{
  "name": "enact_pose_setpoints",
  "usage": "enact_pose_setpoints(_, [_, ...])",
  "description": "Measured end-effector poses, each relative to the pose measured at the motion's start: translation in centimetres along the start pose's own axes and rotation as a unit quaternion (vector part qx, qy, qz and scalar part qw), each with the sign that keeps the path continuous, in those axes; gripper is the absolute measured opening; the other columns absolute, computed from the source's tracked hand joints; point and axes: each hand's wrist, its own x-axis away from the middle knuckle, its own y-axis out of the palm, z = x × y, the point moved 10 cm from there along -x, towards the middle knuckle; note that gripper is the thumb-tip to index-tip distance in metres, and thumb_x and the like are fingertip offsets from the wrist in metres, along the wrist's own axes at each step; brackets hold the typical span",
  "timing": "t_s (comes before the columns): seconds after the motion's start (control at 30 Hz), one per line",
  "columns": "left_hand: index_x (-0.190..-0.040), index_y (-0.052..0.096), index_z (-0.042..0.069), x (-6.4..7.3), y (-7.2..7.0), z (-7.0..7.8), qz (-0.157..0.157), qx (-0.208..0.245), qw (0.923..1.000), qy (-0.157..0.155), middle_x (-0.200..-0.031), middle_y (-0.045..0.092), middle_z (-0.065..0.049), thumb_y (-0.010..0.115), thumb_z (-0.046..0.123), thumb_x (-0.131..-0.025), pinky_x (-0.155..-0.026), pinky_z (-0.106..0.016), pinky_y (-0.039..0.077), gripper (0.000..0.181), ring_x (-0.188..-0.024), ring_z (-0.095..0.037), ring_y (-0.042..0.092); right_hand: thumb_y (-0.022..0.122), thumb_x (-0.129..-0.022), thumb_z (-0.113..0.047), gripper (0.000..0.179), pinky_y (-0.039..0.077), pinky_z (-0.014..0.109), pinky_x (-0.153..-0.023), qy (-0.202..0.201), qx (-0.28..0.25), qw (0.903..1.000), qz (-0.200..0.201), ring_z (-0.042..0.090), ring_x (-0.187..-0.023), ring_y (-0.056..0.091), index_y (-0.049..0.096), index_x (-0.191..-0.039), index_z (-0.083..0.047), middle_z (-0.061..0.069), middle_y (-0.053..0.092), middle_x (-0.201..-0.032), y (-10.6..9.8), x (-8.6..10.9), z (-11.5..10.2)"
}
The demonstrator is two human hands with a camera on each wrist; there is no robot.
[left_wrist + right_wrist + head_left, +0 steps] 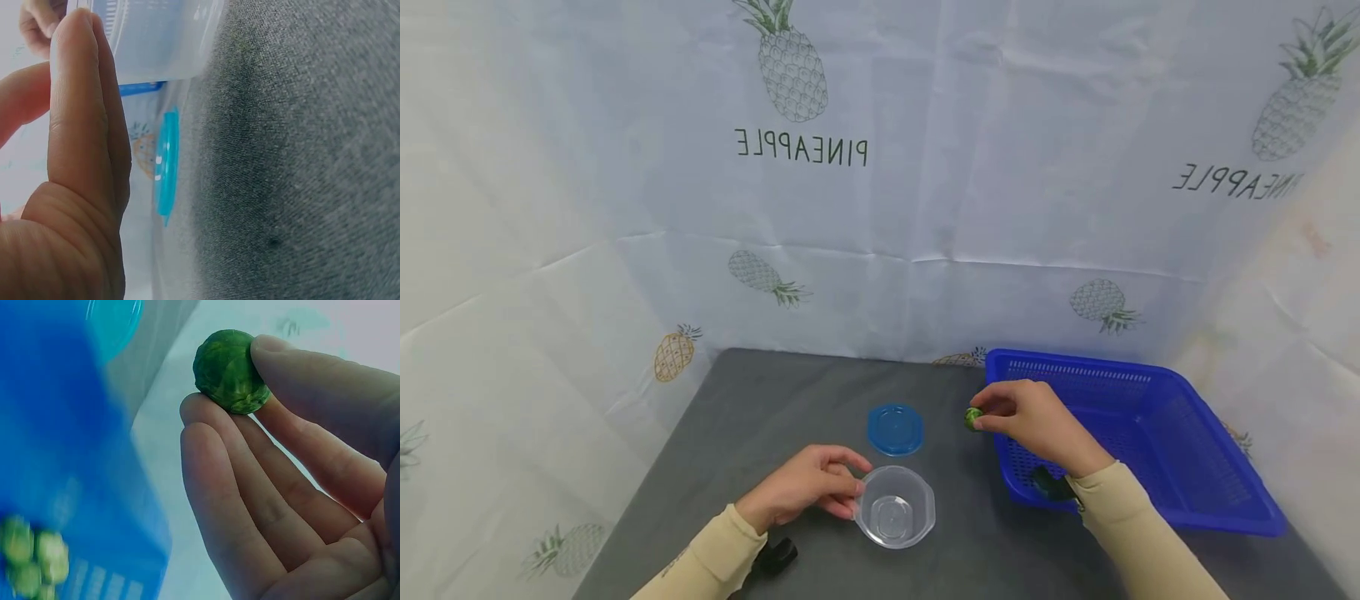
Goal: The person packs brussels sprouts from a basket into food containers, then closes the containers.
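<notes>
My right hand (1026,417) pinches a Brussels sprout (228,372) between thumb and fingertips, raised beside the basket's left edge. In the head view that sprout (973,418) shows as a small green ball. A clear plastic bowl (897,507) stands uncovered on the dark cloth, with no contents visible. My left hand (812,485) holds the bowl's rim from the left, the thumb and fingers at its edge. Behind the bowl lies a round blue lid (896,430), flat and apart from both hands.
A blue perforated basket (1157,392) stands on the right, under my right forearm. Several Brussels sprouts (28,556) in it show blurred in the right wrist view. A pineapple-print curtain (880,200) hangs behind the grey-covered table (752,400).
</notes>
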Motion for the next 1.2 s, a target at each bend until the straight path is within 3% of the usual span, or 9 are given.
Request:
enact_pose_setpoints(0.23, [-0.134,0.069,-0.007,0.0,0.1,0.1,-0.002,0.004,1.0000,0.000,-0.088,0.079,-0.007,0.078,0.009,-0.097,-0.072,-0.031,0.070,0.041,-0.074,-0.012,0.077,0.083,-0.097,-0.023,0.019,0.065,0.029,-0.077,-0.031,-0.029,0.9990,-0.013,0.006,-0.088,0.074,0.080,-0.115,-0.021,-0.010,0.080,-0.098,4.4,-0.3,-3.1])
enact_pose_setpoints(0.47, [-0.133,0.070,-0.006,-0.2,0.1,-0.1,-0.011,0.011,0.9999,-0.004,-0.094,0.080,-0.009,0.076,0.007,-0.097,-0.073,-0.031,0.070,0.039,-0.076,-0.011,0.077,0.084,-0.096,-0.024,0.018,0.063,0.022,-0.075,-0.064,-0.054,0.9958,-0.037,0.003,-0.085,0.074,0.080,-0.113,-0.021,-0.011,0.079,-0.098,8.2,0.1,-4.5])
enact_pose_setpoints(0.77, [-0.133,0.070,-0.005,0.0,0.3,-0.1,-0.015,0.017,0.9997,-0.009,-0.092,0.080,-0.006,0.077,0.011,-0.098,-0.075,-0.031,0.070,0.039,-0.077,-0.012,0.077,0.085,-0.095,-0.024,0.021,0.063,0.020,-0.075,-0.082,-0.109,0.9890,-0.058,0.003,-0.087,0.075,0.081,-0.115,-0.017,-0.006,0.080,-0.104,10.7,1.3,-5.7])
enact_pose_setpoints(1.2, [-0.135,0.070,-0.003,-0.3,0.2,-0.2,-0.018,0.015,0.9997,-0.010,-0.093,0.079,-0.006,0.076,0.012,-0.099,-0.076,-0.030,0.070,0.039,-0.077,-0.011,0.077,0.088,-0.092,-0.019,0.017,0.063,0.019,-0.075,-0.100,-0.126,0.9827,-0.092,0.001,-0.086,0.074,0.081,-0.108,-0.019,-0.006,0.080,-0.102,13.0,1.2,-6.8])
